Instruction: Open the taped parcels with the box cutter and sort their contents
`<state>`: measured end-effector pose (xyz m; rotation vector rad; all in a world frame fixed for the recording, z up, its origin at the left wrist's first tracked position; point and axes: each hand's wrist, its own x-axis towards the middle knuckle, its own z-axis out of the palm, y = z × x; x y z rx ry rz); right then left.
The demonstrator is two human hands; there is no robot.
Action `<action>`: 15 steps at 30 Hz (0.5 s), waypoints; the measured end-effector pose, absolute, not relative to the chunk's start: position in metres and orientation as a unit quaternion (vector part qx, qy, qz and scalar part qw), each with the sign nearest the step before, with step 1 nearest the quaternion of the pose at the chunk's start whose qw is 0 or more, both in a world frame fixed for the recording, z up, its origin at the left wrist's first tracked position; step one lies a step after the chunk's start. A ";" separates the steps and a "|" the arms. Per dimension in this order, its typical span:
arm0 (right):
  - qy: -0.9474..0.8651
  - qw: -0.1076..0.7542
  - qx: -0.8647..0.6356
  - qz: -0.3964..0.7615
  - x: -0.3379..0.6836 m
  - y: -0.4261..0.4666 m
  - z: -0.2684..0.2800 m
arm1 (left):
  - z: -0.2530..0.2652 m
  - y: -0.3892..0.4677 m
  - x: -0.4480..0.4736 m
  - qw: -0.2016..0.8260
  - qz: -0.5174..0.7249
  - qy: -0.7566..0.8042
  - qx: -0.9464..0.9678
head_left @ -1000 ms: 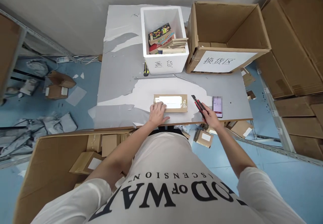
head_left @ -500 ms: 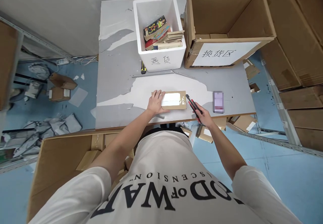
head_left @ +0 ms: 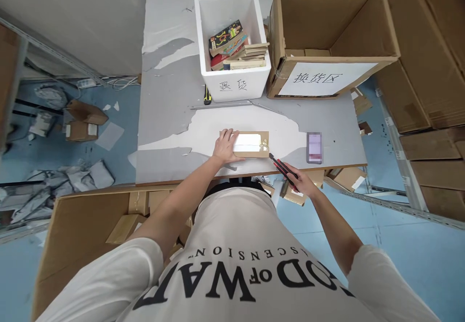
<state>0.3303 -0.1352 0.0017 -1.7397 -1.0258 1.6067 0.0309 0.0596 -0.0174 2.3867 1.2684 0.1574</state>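
A small cardboard box (head_left: 265, 152) with a white label and shiny clear tape at its right end lies on the table (head_left: 163, 118). My left hand (head_left: 225, 146) grips its left end, fingers over the top and thumb along the near side. In my right hand (head_left: 301, 183) is a black and red utility knife (head_left: 285, 169), the fingers wrapped round its handle. The knife points up and left, its tip close to the box's lower right corner. Whether the tip touches the box I cannot tell.
Behind the small box stand a white foam bin (head_left: 234, 87) with several books (head_left: 227, 38) and a large open carton (head_left: 334, 9). A phone (head_left: 314, 147) lies to the right. A yellow and black cutter (head_left: 207, 95) rests beside the bin. Below left is another big carton (head_left: 83, 235).
My right hand and the utility knife have moved down and slightly right, from the box's right edge to its lower right corner. The left hand keeps its grip on the box.
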 end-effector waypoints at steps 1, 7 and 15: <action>-0.382 0.278 -0.646 0.600 0.334 -0.139 0.001 | -0.018 0.060 0.031 0.218 0.057 0.456 0.861; -0.271 0.438 -0.685 0.516 0.334 -0.141 -0.009 | -0.018 0.071 0.021 0.275 0.083 0.422 0.860; -0.123 0.553 -0.603 0.562 0.243 -0.084 -0.023 | -0.030 0.112 -0.018 0.491 0.177 0.568 0.636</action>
